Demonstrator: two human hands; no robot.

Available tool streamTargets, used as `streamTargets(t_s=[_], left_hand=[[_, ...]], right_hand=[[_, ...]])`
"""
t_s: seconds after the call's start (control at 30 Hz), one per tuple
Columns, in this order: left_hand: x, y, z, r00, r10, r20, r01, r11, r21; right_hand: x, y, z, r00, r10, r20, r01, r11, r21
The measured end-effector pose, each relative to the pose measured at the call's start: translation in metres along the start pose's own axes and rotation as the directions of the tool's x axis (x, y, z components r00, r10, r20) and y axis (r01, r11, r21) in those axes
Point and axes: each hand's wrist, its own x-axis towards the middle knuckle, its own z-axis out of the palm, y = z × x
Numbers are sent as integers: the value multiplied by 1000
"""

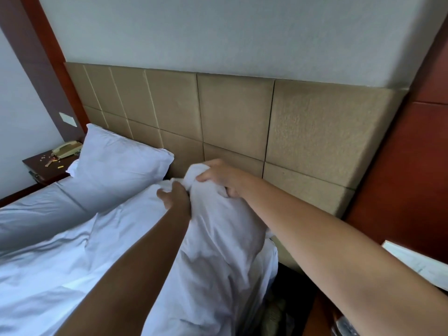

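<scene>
The soft white fabric pillow (213, 251) stands on end at the right side of the bed, its lower end cut off by the bottom edge of the picture and its right flank hanging over a dark gap whose contents are hard to make out. Its bunched top is partly hidden under the fingers. The left hand (174, 196) is curled tightly into the cloth from the left, and the right hand (219, 178) is clenched over the topmost fold, just beside the left one. Both grips sit at the pillow's upper end, with the rest hanging below them. Beneath lies the crumpled white sheet of the bed (48, 251), with a second plump white pillow (116, 163) leaning on the tan padded panelled headboard (242, 117). Far left, a dark wooden bedside tabletop (46, 169) carries a beige telephone (66, 149) and small scraps too tiny to identify. A reddish wooden wall panel (412, 166) stands at the right.
</scene>
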Motion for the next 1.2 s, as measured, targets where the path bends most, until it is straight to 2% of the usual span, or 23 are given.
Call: streamTargets(t_s=[0.07,0.1,0.13,0.17,0.23,0.27,0.37,0.43,0.47,0.5,0.57,0.63,0.67,0.73,0.8,0.83,0.9,0.93,1.0,1.07,1.13,1.2], left_hand=[[2,14,-11,979,202,-3,-201,974,104],[3,21,-17,944,328,36,-330,929,170],[7,24,-23,889,437,136,-457,853,251],[8,26,-29,834,480,270,-549,767,331],[10,22,-40,747,472,469,-663,592,459],[10,20,-45,742,445,501,-668,550,502],[6,16,-56,762,352,544,-640,543,544],[2,15,-64,700,345,626,-707,462,535],[0,15,-68,664,396,634,-745,417,520],[1,16,-71,642,470,605,-767,399,503],[7,16,-77,667,565,487,-744,463,482],[7,18,-82,671,601,435,-735,462,496],[7,19,-83,672,610,420,-731,461,503],[4,18,-84,686,602,409,-719,474,508],[1,16,-84,685,595,421,-722,475,503],[2,15,-83,683,584,438,-724,463,511],[0,17,-78,655,560,508,-747,380,545],[1,19,-74,637,536,554,-758,305,577],[1,18,-64,652,412,637,-741,165,651],[4,11,-49,682,277,676,-709,28,704],[3,-2,-32,672,253,695,-706,-64,706],[0,-17,-15,692,288,662,-702,53,710]], right_hand=[[-1,-18,9,999,-42,-29,47,976,213],[-3,-25,12,998,-57,-42,66,961,268],[-3,-28,14,996,-66,-54,78,956,282],[-4,-29,16,996,-67,-54,79,960,269],[-5,-24,21,997,-66,-32,72,973,220],[-5,-19,24,997,-73,-15,74,978,195],[-5,-2,35,996,-79,32,74,988,134],[-4,10,36,991,-82,102,65,986,155],[-1,18,34,989,-80,124,62,988,142],[0,25,32,988,-68,137,60,996,63],[-3,42,26,984,8,180,44,959,-281],[-11,56,23,964,144,224,23,793,-609],[-16,62,25,952,208,227,17,701,-713],[-24,72,30,931,300,206,8,550,-835],[-21,83,31,932,338,130,-50,476,-878],[-19,87,30,934,343,104,-84,492,-867],[-16,92,23,920,373,124,-157,639,-753],[-18,89,16,924,358,131,-190,729,-657],[-24,82,-1,943,323,85,-257,864,-432],[-28,77,-20,943,332,19,-321,923,-213],[-32,74,-35,939,342,-17,-342,934,-106],[-35,74,-45,939,340,-53,-343,934,-97]])
